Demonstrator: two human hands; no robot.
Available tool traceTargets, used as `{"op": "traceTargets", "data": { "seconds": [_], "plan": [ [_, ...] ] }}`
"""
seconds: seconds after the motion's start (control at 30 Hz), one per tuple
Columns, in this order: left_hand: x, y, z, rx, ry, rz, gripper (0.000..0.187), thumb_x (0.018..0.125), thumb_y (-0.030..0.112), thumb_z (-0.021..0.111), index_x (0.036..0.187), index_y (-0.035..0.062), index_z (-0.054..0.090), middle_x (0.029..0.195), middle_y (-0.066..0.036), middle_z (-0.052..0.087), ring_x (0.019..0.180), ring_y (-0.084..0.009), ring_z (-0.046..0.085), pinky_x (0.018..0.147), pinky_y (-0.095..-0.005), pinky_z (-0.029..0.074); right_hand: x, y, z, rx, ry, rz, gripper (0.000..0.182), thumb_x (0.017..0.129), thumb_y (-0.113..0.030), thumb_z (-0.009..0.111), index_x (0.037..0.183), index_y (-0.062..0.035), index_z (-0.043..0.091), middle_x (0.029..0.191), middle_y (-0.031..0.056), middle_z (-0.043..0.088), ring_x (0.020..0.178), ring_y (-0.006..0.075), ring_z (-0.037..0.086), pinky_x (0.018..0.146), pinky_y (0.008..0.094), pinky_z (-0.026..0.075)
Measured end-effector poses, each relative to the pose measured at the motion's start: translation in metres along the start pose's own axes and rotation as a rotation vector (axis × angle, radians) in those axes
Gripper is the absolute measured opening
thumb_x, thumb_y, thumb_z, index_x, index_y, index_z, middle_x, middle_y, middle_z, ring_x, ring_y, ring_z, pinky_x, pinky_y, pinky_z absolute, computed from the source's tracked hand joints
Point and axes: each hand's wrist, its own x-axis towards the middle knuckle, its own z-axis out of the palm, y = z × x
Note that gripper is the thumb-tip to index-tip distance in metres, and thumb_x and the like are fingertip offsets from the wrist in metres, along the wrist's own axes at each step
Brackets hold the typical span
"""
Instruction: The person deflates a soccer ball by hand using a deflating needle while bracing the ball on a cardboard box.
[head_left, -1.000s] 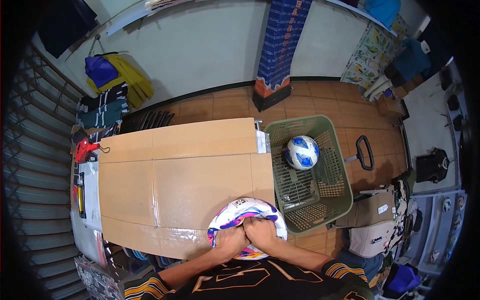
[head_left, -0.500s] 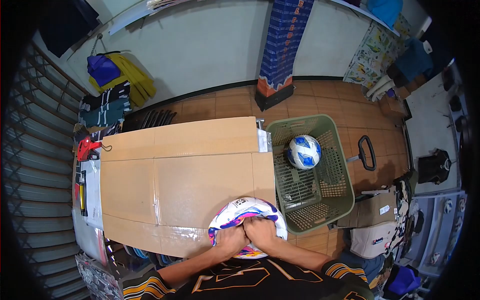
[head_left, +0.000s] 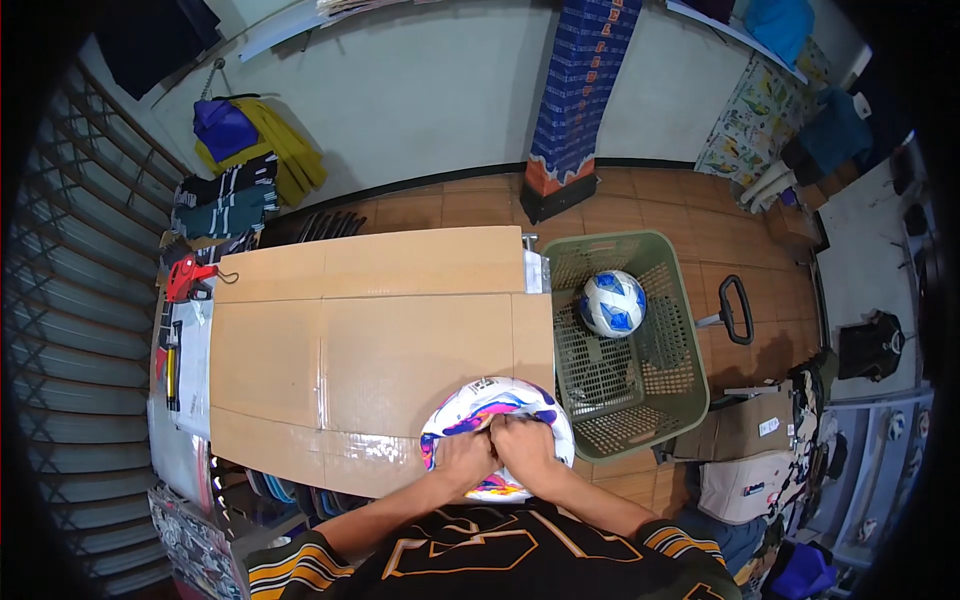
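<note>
A white ball with pink, purple and orange patterns (head_left: 490, 396) is at the front right edge of the cardboard-covered table (head_left: 400, 340), close against my body. It looks soft and dented where my hands press in. My left hand (head_left: 466, 458) is closed on it, knuckles up. Beside it, my right hand (head_left: 522, 446) is closed on the ball too, the two fists touching near its middle. My fingertips are hidden.
Right of the table stands a green basket (head_left: 690, 345) holding a white and blue ball (head_left: 612, 304). A red tape dispenser (head_left: 188, 279) and a yellow cutter (head_left: 172, 372) lie at the left edge. Beyond is a pillar (head_left: 578, 100).
The view has shifted slightly. Both hands stay closed on the patterned ball, which appears a little higher in the picture.
</note>
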Motion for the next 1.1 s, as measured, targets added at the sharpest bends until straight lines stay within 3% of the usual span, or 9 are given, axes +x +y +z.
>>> {"op": "traceTargets", "data": {
  "seconds": [0.07,0.13,0.23,0.43,0.67,0.8,0.83,1.1],
  "plan": [
    [0.0,0.001,0.0,-0.001,-0.031,-0.053,0.027,0.079,0.037,0.075,0.085,0.0105,0.077,0.073,-0.017,0.071,0.065,-0.0367,0.07,0.061,-0.0488,0.056,-0.007,-0.005,-0.017,0.035,-0.013,0.011,0.012,0.081,-0.012,0.064,0.087,-0.0021,0.067,0.074,0.015,0.071,0.062,0.0282,0.072,0.053,0.0389,0.057],
    [-0.001,-0.003,0.005,-0.009,0.079,0.062,0.023,0.084,0.034,0.069,0.093,0.0134,0.075,0.074,-0.017,0.071,0.066,-0.0369,0.07,0.059,-0.0495,0.055,-0.022,-0.01,-0.023,0.167,0.028,-0.009,0.012,0.081,-0.011,0.064,0.088,-0.0022,0.067,0.072,0.0161,0.071,0.061,0.0308,0.071,0.052,0.0425,0.055],
    [-0.004,-0.003,0.0,-0.036,0.042,0.106,0.019,0.088,0.031,0.065,0.097,0.0163,0.073,0.075,-0.016,0.071,0.068,-0.0367,0.07,0.058,-0.0503,0.054,-0.033,-0.009,-0.018,0.175,-0.023,0.002,0.013,0.078,-0.011,0.065,0.089,-0.0041,0.068,0.068,0.0155,0.069,0.059,0.0325,0.07,0.051,0.0454,0.054],
    [-0.005,-0.004,0.017,-0.037,0.094,0.039,0.016,0.088,0.031,0.065,0.094,0.0185,0.074,0.069,-0.015,0.07,0.059,-0.035,0.069,0.051,-0.0499,0.052,-0.028,-0.001,-0.005,0.218,0.05,0.027,0.007,0.075,-0.012,0.068,0.08,-0.0065,0.067,0.067,0.0138,0.069,0.056,0.0305,0.069,0.048,0.0441,0.053],
    [-0.007,-0.013,0.035,-0.018,0.176,0.094,0.013,0.087,0.03,0.067,0.087,0.0211,0.076,0.061,-0.011,0.066,0.048,-0.0309,0.065,0.042,-0.0469,0.048,-0.027,0.004,0.005,0.324,0.216,0.011,0.009,0.073,-0.011,0.072,0.073,-0.0071,0.064,0.061,0.0114,0.064,0.053,0.0294,0.065,0.049,0.0422,0.052],
    [-0.004,-0.017,0.039,-0.055,0.291,0.186,0.011,0.083,0.028,0.069,0.082,0.02,0.077,0.063,-0.011,0.067,0.051,-0.0303,0.065,0.045,-0.0471,0.049,-0.031,0.008,0.017,0.336,0.237,-0.009,0.011,0.074,-0.011,0.073,0.073,-0.0071,0.063,0.061,0.011,0.063,0.052,0.0297,0.065,0.05,0.0417,0.052],
    [-0.006,-0.013,0.031,-0.029,0.191,0.125,0.012,0.08,0.027,0.07,0.082,0.0169,0.077,0.065,-0.011,0.068,0.054,-0.0312,0.066,0.048,-0.0485,0.05,-0.031,0.009,0.019,0.347,0.232,-0.018,0.011,0.074,-0.011,0.073,0.073,-0.007,0.063,0.061,0.0111,0.064,0.053,0.0298,0.065,0.05,0.0415,0.052],
    [-0.008,-0.019,0.047,-0.14,0.207,0.049,0.014,0.079,0.024,0.068,0.076,0.0122,0.075,0.076,-0.014,0.071,0.067,-0.0362,0.069,0.061,-0.0513,0.054,-0.039,0.012,0.033,0.371,0.227,-0.033,0.009,0.075,-0.012,0.073,0.076,-0.0081,0.065,0.063,0.0108,0.065,0.055,0.0295,0.067,0.05,0.0421,0.053]
  ]
}}
